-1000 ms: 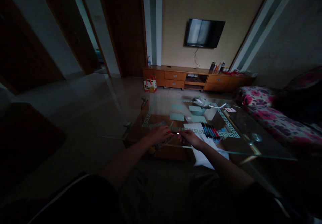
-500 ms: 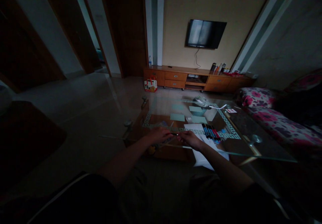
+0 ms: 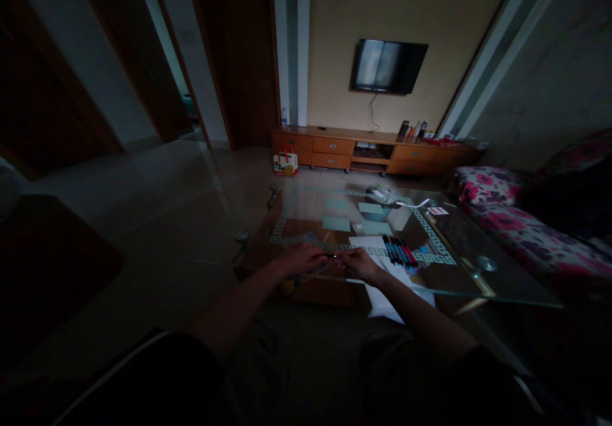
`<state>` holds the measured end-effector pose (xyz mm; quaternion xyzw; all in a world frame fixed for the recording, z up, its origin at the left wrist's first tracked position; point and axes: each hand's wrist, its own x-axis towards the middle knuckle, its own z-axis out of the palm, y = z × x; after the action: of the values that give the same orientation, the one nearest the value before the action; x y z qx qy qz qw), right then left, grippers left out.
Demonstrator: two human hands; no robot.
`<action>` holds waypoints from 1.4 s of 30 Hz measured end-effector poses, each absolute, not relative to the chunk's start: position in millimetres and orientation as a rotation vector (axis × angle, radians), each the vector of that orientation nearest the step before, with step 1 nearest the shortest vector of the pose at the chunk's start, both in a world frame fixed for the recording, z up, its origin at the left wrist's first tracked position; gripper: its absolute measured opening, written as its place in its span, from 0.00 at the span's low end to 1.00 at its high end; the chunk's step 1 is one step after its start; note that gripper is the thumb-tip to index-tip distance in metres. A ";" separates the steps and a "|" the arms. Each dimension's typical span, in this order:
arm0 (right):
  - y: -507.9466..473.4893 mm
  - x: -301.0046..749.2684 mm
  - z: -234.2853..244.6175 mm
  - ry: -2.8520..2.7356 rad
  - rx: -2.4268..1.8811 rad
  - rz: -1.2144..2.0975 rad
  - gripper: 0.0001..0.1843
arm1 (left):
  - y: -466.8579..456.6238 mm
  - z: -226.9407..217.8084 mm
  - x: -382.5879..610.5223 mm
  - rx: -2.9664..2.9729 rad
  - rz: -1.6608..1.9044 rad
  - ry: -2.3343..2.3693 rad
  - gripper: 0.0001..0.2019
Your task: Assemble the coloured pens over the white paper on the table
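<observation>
Above the near edge of the glass coffee table (image 3: 310,199), my left hand (image 3: 302,257) and my right hand (image 3: 359,264) are closed around opposite ends of a slim dark pen (image 3: 331,256). It lies almost level between the fingertips, with a small bright glint near the right end. Most of it is hidden by the fingers. Just right of my right hand, a row of pens (image 3: 400,251) in black, blue and red lies side by side. White paper (image 3: 382,301) is spread beneath my right wrist and reaches past the table's near edge.
Toward the table's far side are a crumpled clear plastic bag (image 3: 381,194), a white strip (image 3: 414,203) and a small card (image 3: 437,210). A flowered sofa (image 3: 521,228) stands at the right. Beyond are a low wooden cabinet (image 3: 335,145) and a red-and-white carton (image 3: 285,163).
Both hands keep hold of the pen in nearly the same place, the fingertips slightly closer together. The whole view has shifted a little. The row of pens lies as before.
</observation>
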<state>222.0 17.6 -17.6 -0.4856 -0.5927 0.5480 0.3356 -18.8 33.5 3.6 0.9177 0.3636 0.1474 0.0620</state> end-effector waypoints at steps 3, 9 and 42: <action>19.1 222.8 -20.8 -1.547 -1.262 1.411 0.30 | 33.3 4.3 -18.2 2.776 0.443 1.085 0.18; 22.5 224.7 -27.9 -1.606 -1.232 1.330 0.29 | 32.5 6.7 -18.6 2.767 0.440 1.083 0.19; 19.7 225.9 -23.2 -1.626 -1.206 1.283 0.24 | 32.6 6.8 -20.0 2.755 0.392 1.087 0.21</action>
<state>225.9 19.7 -23.2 -0.4686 -0.6319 0.4986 0.3640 -20.0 32.6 6.8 0.9194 0.3627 0.1309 0.0771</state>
